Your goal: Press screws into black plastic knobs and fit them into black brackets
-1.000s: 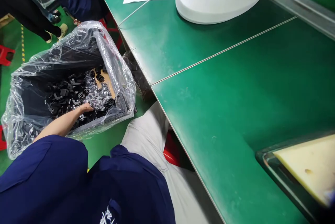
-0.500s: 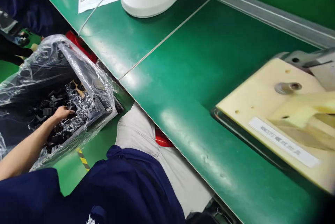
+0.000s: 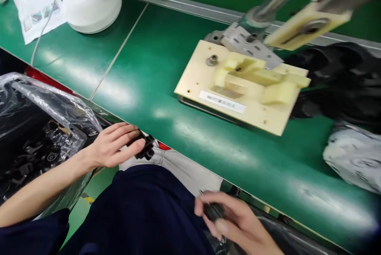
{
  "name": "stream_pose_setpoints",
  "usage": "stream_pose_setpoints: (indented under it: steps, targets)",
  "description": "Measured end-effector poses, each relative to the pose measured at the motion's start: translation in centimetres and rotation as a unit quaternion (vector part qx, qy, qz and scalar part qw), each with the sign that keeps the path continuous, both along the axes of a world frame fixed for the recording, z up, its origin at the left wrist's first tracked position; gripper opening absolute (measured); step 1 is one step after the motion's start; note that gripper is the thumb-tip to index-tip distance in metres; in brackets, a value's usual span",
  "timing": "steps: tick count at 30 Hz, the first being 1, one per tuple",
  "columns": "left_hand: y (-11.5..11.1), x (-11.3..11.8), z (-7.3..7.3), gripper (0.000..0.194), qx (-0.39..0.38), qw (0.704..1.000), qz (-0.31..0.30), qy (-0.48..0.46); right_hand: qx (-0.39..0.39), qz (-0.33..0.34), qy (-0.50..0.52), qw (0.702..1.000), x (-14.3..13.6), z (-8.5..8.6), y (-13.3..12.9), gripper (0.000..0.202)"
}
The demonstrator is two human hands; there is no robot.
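Observation:
My left hand (image 3: 117,145) is closed around a black plastic part (image 3: 145,146) above my lap, at the table's front edge. Its fingers cover much of that part. My right hand (image 3: 229,219), slightly blurred, grips a small dark part (image 3: 213,210) low in front of my body; I cannot make out its exact kind. Beyond both hands, a cream-coloured fixture (image 3: 193,76) with raised yellow blocks and a printed label rests on the green table (image 3: 143,68).
At the left stands a plastic-lined bin (image 3: 44,102) holding many black parts. A white fan base (image 3: 98,8) and a printed sheet (image 3: 24,20) are at the back left. Right of the fixture lie black parts (image 3: 327,84) and a white plastic bag (image 3: 351,157).
My left hand has come out of the bin and moved right to the table edge, carrying a black part. My right hand has come into view. The view has turned right.

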State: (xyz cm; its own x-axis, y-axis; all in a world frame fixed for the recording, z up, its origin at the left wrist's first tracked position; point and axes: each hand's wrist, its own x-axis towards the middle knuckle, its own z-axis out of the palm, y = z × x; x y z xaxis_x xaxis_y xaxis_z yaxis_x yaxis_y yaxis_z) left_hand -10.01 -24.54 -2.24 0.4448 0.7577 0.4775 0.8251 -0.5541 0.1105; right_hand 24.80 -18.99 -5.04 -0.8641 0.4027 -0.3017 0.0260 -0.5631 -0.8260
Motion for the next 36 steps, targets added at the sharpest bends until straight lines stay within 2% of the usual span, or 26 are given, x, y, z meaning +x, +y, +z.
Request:
stream_pose_setpoints:
  steps: [2,5,7,9,13,17,20,22,25,26,28,29,30,31,34,36]
  targets:
    - [2.0,2.4,-1.0,0.03,0.026,0.999,-0.024,0.029,-0.034,-0.082,0.028,0.996,-2.2,-0.1,-0.8,0.032]
    - [3.8,4.7,-2.5,0.037,0.029,0.999,-0.035,0.024,-0.05,-0.22,0.049,0.973,-4.6,0.0,-1.5,0.028]
    - [4.6,5.4,-3.4,0.044,0.008,0.999,-0.032,0.011,-0.052,-0.29,0.042,0.955,-5.0,0.0,-1.5,0.027]
    - [5.2,5.8,-3.9,0.054,-0.018,1.0,-0.015,-0.004,-0.056,-0.331,0.031,0.941,-4.9,-0.2,-1.5,0.026]
    - [5.2,6.5,-3.6,0.071,-0.08,0.997,-0.019,-0.013,-0.064,-0.344,0.027,0.936,-4.3,-0.9,-1.3,0.027]
    - [5.2,7.4,-2.3,0.082,-0.096,0.993,-0.021,-0.067,-0.068,-0.339,0.037,0.937,-4.9,-1.4,-1.1,0.031]
    - [6.1,7.9,-1.2,0.085,-0.102,0.992,-0.02,-0.074,-0.072,-0.324,0.047,0.942,-5.8,-1.4,-1.0,0.032]
    - [6.9,8.0,-0.5,0.079,-0.136,0.989,-0.039,-0.042,-0.072,-0.313,0.052,0.946,-6.1,-1.4,-0.9,0.032]
    - [7.8,8.3,0.2,0.057,-0.203,0.977,-0.059,-0.012,-0.062,-0.31,0.046,0.947,-6.0,-1.1,-0.9,0.03]
    - [7.9,8.4,0.4,0.05,-0.213,0.976,-0.043,-0.031,-0.053,-0.314,0.041,0.947,-5.8,-1.0,-0.9,0.029]
    - [7.8,8.7,0.6,0.042,-0.224,0.966,0.026,-0.125,-0.025,-0.323,0.026,0.946,-5.3,-0.7,-1.1,0.029]
    - [7.5,8.9,0.6,0.042,-0.236,0.948,0.072,-0.2,-0.004,-0.329,0.017,0.944,-5.1,-0.5,-1.3,0.029]
    - [7.3,9.1,0.7,0.044,-0.258,0.915,0.12,-0.288,0.023,-0.334,0.008,0.942,-4.8,-0.3,-1.5,0.029]
    - [7.0,9.3,0.7,0.043,-0.288,0.863,0.162,-0.381,0.055,-0.339,-0.002,0.939,-4.7,-0.1,-1.7,0.028]
    - [6.3,10.2,0.9,0.029,-0.376,0.649,0.235,-0.618,0.18,-0.347,-0.046,0.919,-4.4,0.8,-2.3,0.027]
    - [5.9,10.9,1.2,0.022,-0.393,0.529,0.254,-0.708,0.283,-0.338,-0.057,0.896,-4.5,1.3,-2.6,0.028]
